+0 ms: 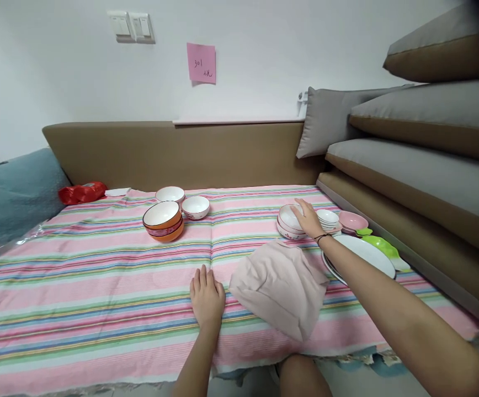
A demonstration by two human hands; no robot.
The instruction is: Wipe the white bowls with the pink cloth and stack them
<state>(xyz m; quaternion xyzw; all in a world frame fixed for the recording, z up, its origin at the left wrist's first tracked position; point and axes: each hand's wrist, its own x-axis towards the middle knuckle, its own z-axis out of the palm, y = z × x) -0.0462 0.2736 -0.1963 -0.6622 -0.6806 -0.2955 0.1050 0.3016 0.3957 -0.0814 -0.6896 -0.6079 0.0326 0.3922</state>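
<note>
My left hand lies palm down on the striped cloth, its fingers stretched out and nothing in it. Over the right rim of a small stack of white bowls, my right hand reaches with its fingers apart; the thumb side is above the bowl's inside. Whether the fingertips press on the rim is hard to see. A crumpled beige cloth lies between my two arms, just in front of that stack.
Orange bowls stand stacked at left, beside white bowls. Right of my right hand are small white dishes, pink bowls, large white plates and a green item. Stacked cushions border the right side.
</note>
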